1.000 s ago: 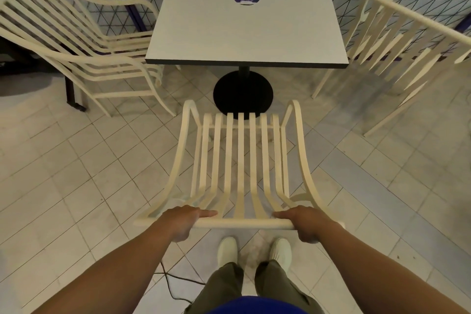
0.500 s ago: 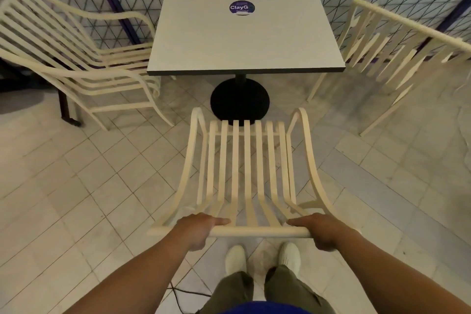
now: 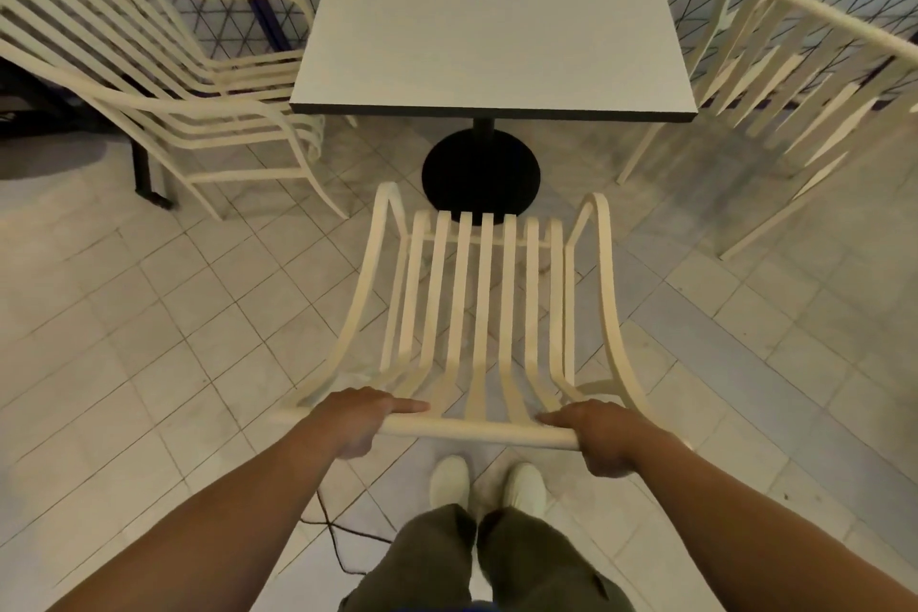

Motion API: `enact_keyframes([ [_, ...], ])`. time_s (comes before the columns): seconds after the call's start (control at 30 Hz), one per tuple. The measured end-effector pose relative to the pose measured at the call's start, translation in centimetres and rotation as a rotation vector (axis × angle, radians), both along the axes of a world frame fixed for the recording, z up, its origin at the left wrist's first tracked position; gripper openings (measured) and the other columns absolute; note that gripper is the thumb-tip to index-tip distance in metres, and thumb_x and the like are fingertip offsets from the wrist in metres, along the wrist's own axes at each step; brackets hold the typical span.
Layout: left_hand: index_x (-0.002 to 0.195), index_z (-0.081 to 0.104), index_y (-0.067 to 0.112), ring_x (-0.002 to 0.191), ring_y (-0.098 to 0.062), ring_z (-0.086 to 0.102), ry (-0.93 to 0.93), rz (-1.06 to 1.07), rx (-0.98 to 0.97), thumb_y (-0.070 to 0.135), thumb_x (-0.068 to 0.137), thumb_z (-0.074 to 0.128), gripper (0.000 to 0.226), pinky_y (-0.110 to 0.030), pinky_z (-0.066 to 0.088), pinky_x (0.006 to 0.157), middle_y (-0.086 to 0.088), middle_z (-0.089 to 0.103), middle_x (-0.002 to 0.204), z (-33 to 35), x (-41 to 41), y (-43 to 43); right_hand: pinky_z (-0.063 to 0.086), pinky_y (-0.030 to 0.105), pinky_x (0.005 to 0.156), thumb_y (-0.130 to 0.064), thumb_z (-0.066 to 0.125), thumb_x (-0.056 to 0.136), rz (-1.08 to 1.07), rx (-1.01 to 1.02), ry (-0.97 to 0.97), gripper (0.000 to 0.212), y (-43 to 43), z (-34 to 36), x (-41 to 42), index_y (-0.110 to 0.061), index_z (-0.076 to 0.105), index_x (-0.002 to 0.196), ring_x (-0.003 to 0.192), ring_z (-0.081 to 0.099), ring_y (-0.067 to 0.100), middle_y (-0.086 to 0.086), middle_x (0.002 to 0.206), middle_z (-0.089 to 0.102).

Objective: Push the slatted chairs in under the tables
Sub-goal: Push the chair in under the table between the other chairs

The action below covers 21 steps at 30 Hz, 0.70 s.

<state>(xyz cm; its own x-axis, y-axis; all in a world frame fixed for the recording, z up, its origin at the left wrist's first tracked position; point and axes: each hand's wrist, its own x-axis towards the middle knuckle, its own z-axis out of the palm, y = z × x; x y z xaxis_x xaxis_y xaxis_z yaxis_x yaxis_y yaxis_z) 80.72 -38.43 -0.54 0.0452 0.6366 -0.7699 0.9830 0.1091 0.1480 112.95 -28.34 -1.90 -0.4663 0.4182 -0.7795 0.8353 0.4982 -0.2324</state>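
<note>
Slatted chair: slid forward; front slats now meet the near rim of the black base under the bench.
Left hand, right hand: advanced with the back rail.

The left hand and right hand grip the top rail of a cream slatted chair facing the white bench. Its seat front is short of the bench edge, near the black base. A second chair stands left of the bench and a third chair stands to its right.
</note>
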Motion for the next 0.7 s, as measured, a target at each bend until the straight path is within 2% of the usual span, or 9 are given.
enact_keyframes([
  [0.07,0.149,0.022,0.066,0.091,-0.017,0.060,0.014,-0.018,0.013,-0.007,0.094,0.055,0.097,-0.028,0.046,0.073,-0.001,0.055,0.137,0.1,0.1,0.0,0.048,0.039,0.102,-0.006,0.065,0.089,0.028,0.003,0.007,0.085,0.5,0.0,0.1,-0.047,0.029,0.153,0.120,0.056,0.025,0.000,0.142,0.053],
  [0.2,0.149,0.021,0.066,0.099,-0.020,0.063,0.001,-0.009,0.007,-0.006,0.093,0.055,0.097,-0.031,0.052,0.080,0.000,0.052,0.144,0.2,0.3,-0.2,0.048,0.037,0.101,-0.007,0.065,0.089,0.009,0.027,-0.004,0.082,0.0,0.1,0.2,-0.042,0.031,0.154,0.119,0.057,0.024,0.001,0.140,0.054],
  [0.33,0.151,0.022,0.063,0.104,-0.020,0.063,-0.009,-0.027,0.022,-0.003,0.095,0.057,0.094,-0.031,0.053,0.084,0.002,0.052,0.143,0.1,0.0,-0.5,0.050,0.035,0.097,-0.012,0.069,0.086,-0.006,0.045,-0.057,0.062,-0.1,-0.5,0.1,-0.031,0.049,0.142,0.110,0.060,0.021,0.001,0.128,0.060],
  [0.4,0.151,0.023,0.061,0.105,-0.020,0.063,-0.010,-0.032,0.044,-0.001,0.095,0.059,0.091,-0.030,0.052,0.085,0.003,0.053,0.142,0.1,-0.1,-0.4,0.051,0.036,0.095,-0.013,0.070,0.084,-0.010,0.045,-0.063,0.056,0.0,-0.6,0.1,-0.030,0.054,0.135,0.107,0.061,0.020,0.000,0.124,0.061],
  [0.53,0.151,0.023,0.063,0.096,-0.018,0.062,-0.013,-0.038,0.054,-0.003,0.093,0.056,0.093,-0.033,0.055,0.079,0.003,0.054,0.143,-0.1,-0.8,1.3,0.053,0.036,0.093,-0.015,0.071,0.082,-0.009,0.060,-0.061,0.055,1.7,-0.6,-0.3,-0.033,0.056,0.131,0.104,0.062,0.019,-0.002,0.121,0.063],
  [0.7,0.147,0.025,0.067,0.089,-0.019,0.062,0.008,-0.029,0.045,0.001,0.094,0.053,0.090,-0.031,0.052,0.068,0.004,0.061,0.122,0.1,-1.5,3.5,0.052,0.033,0.088,-0.016,0.065,0.085,0.015,0.070,-0.050,0.055,4.1,-0.2,-1.2,-0.034,0.054,0.136,0.100,0.061,0.018,-0.001,0.119,0.063],
])
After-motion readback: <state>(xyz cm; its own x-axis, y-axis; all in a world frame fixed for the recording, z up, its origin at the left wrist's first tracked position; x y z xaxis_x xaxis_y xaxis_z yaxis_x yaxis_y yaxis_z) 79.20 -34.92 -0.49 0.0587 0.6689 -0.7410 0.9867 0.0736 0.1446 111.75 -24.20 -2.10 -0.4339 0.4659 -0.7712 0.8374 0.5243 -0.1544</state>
